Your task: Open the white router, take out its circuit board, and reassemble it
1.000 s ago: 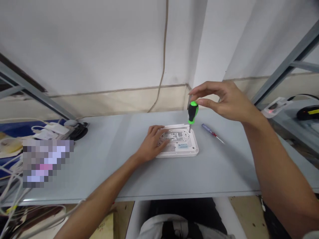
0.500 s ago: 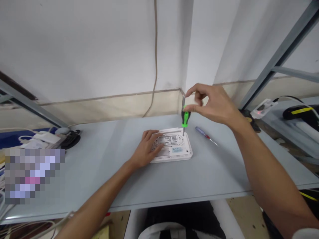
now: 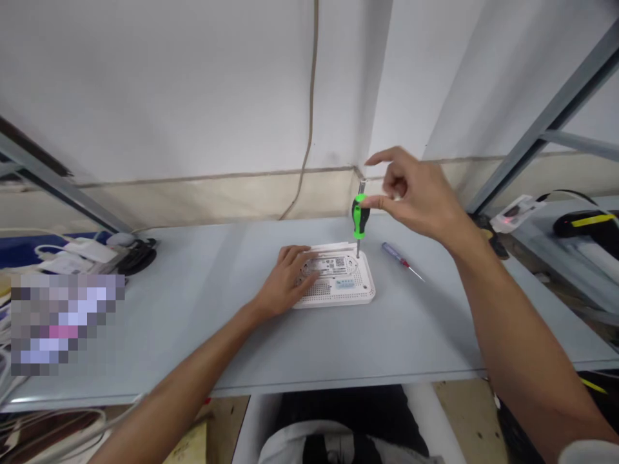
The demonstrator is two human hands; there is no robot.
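My left hand (image 3: 285,283) lies flat with spread fingers on the left part of a white router-like box (image 3: 362,294), bottom side up. Vent holes, a printed label and a small blue sticker show on it. A green and black screwdriver (image 3: 358,218) stands upright, its tip at a hole near the box's far right corner. Beside the handle is my right hand (image 3: 416,190), thumb against or just next to it. The index finger is stretched out above, off the shaft, and the other fingers are curled. To the right of the box lies a smaller screwdriver (image 3: 396,254) with a translucent purple handle.
White adapters (image 3: 77,254) and cables crowd the table's left end, near a blurred-out patch (image 3: 68,325). A power strip (image 3: 515,214) with a red light sits at the right. Grey metal frame posts (image 3: 544,125) flank the table, against a wall.
My right index finger has lifted away from the top of the green screwdriver's shaft, and the handle has turned. My left hand stays on the box. The view has shifted slightly.
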